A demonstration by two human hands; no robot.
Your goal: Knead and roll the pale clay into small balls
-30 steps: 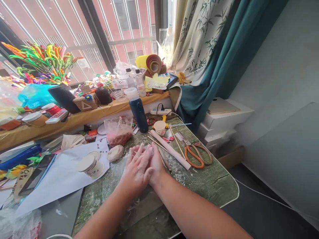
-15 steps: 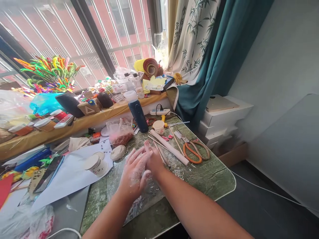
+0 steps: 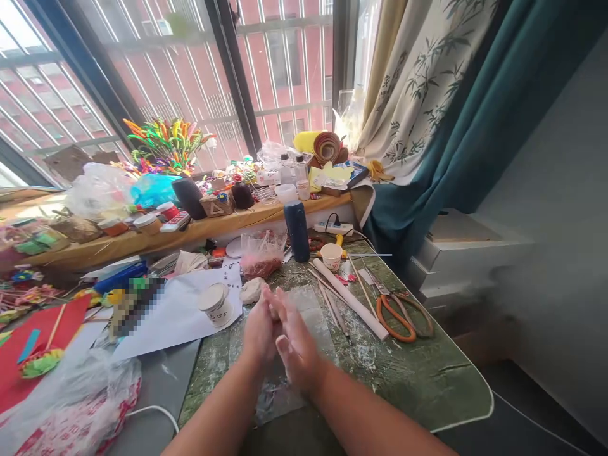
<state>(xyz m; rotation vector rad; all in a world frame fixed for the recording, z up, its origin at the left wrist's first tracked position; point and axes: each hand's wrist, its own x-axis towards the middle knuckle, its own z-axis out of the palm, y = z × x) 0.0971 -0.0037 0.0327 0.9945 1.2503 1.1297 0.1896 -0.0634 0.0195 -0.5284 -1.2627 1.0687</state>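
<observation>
My left hand (image 3: 259, 326) and my right hand (image 3: 297, 342) meet palm to palm above a clear plastic sheet (image 3: 308, 310), fingers stretched forward and pressed together. Whatever lies between the palms is hidden. White residue dusts the skin. Just beyond my left fingertips sits a pale lump of clay (image 3: 253, 291). To the right of my hands are a pale rolling pin (image 3: 351, 301), thin sticks and tools (image 3: 335, 310), and scissors with orange-brown handles (image 3: 396, 316).
A lidded paper cup (image 3: 217, 305) stands on white paper (image 3: 166, 323) at left. Farther back are a dark blue bottle (image 3: 297, 231), a bag of reddish material (image 3: 261, 256) and an uncovered paper cup (image 3: 331, 256). Plastic bags (image 3: 95, 399) lie at lower left.
My view has swung left, so the table appears farther right. My hands have shifted against each other, from crossed over to more upright and side by side, palms still together.
</observation>
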